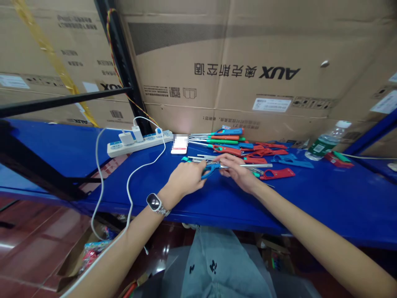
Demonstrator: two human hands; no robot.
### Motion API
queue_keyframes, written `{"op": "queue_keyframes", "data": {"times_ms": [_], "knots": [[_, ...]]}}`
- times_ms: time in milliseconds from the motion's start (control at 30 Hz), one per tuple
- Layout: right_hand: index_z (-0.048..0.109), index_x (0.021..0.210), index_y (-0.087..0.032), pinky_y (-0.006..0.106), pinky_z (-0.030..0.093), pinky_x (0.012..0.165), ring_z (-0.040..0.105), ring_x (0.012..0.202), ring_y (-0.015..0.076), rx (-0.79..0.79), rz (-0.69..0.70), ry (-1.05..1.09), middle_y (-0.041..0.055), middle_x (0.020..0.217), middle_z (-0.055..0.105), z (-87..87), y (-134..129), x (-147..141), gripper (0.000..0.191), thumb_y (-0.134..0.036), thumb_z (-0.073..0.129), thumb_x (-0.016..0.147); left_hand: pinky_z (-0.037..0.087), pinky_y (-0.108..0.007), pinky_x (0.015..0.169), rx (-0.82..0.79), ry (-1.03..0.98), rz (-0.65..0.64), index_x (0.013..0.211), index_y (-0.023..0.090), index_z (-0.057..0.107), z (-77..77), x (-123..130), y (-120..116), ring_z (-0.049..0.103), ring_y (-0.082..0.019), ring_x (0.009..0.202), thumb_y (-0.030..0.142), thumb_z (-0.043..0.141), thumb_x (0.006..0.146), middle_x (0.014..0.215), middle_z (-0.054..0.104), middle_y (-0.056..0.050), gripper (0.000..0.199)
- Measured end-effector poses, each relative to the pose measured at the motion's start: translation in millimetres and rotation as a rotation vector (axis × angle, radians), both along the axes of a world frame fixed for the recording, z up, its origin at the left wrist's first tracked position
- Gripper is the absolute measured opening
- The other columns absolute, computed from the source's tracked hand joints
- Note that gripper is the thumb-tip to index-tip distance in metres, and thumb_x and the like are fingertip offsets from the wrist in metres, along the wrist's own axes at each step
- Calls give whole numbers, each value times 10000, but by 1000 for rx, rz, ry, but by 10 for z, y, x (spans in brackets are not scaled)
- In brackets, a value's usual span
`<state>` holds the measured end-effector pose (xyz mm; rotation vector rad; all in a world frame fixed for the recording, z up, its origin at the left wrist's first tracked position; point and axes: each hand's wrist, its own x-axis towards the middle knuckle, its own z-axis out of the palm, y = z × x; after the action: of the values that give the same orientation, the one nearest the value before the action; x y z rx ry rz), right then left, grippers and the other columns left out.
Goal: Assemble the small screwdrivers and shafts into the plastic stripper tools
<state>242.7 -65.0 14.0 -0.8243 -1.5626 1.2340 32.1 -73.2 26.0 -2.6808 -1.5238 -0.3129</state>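
Note:
Over the blue shelf, my left hand (187,177) is closed around the handle of a blue long-neck lighter (212,167). Its metal tube points to the right. My right hand (235,169) pinches that tube close to where it meets the handle. Behind my hands lies a pile of finished-looking lighters with green (228,140) and red-orange handles, their tubes pointing left. Loose red handle shells (279,173) and blue handle shells (293,160) lie to the right of them. Several bare metal tubes lie partly hidden behind my fingers.
A white power strip (116,149) with plugged-in chargers stands at the back left, its white cable (130,186) hanging over the shelf edge. Beside it is a phone (179,145). At the right stand a water bottle (322,145) and a small red box (338,159). Large cartons (217,45) form the back.

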Motion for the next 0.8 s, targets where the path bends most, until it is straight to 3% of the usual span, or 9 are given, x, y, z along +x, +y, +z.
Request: {"op": "queue_keyframes", "data": {"times_ms": [167, 233, 300, 367, 433, 500, 567, 667, 800], "knots": [[602, 717, -205, 248, 184, 427, 266, 389, 75, -185, -153, 57, -97, 416, 369, -84, -120, 420, 398, -567, 748, 796, 496, -365, 669, -93, -50, -83, 1027, 159, 685, -140, 295, -40, 721, -309, 756, 355, 569, 945, 832, 733, -137, 242], [590, 766, -212, 235, 213, 415, 308, 414, 77, -177, -178, 108, -95, 472, 413, -47, -93, 442, 411, -563, 802, 740, 494, -353, 668, -129, -201, -86, 1004, 160, 685, -186, 409, -5, 713, -284, 751, 371, 546, 966, 849, 739, -128, 255], [624, 918, -221, 233, 327, 446, 443, 517, 103, -92, -200, 126, -62, 634, 525, 12, -38, 372, 443, -571, 809, 720, 490, -333, 660, -174, -470, -115, 945, 171, 675, -203, 549, 57, 693, -245, 730, 396, 500, 998, 837, 738, -98, 290], [627, 1063, -239, 262, 457, 559, 552, 669, 138, 59, -223, 50, -20, 799, 597, 55, 17, 251, 465, -591, 748, 784, 491, -312, 652, -221, -801, -133, 854, 181, 643, -199, 710, 126, 664, -213, 712, 453, 469, 1014, 776, 713, -60, 361], [607, 1150, -246, 327, 535, 799, 626, 921, 193, 221, -257, -81, 31, 986, 651, 57, 41, 133, 498, -567, 753, 799, 510, -305, 669, -235, -1112, -98, 814, 187, 604, -191, 866, 178, 650, -206, 745, 511, 446, 1017, 729, 668, -44, 414], [585, 1221, -241, 410, 483, 1025, 605, 1143, 233, 283, -238, -173, 86, 1217, 646, 20, 20, 61, 463, -556, 666, 891, 523, -310, 700, -240, -1346, -64, 771, 201, 544, -187, 985, 192, 629, -194, 764, 571, 422, 1020, 724, 623, -35, 462], [530, 1329, -245, 443, 431, 1107, 560, 1274, 251, 297, -192, -223, 111, 1363, 598, -28, -29, 50, 474, -531, 592, 956, 533, -317, 732, -265, -1491, -39, 748, 217, 473, -191, 1050, 170, 604, -179, 768, 600, 408, 1025, 745, 587, -29, 477], [412, 1468, -259, 430, 508, 1004, 574, 1265, 261, 264, -160, -264, 134, 1441, 552, -71, -104, 110, 595, -493, 611, 958, 554, -334, 830, -331, -1561, -12, 758, 229, 402, -208, 1057, 104, 613, -174, 850, 589, 356, 1049, 841, 597, -44, 465], [407, 1489, -248, 346, 549, 768, 631, 1119, 238, 247, -114, -314, 137, 1390, 590, -79, -153, 199, 623, -417, 647, 939, 535, -374, 988, -415, -1558, 3, 821, 224, 427, -252, 998, 43, 634, -199, 1095, 566, 289, 1063, 1074, 658, -94, 441]]}}
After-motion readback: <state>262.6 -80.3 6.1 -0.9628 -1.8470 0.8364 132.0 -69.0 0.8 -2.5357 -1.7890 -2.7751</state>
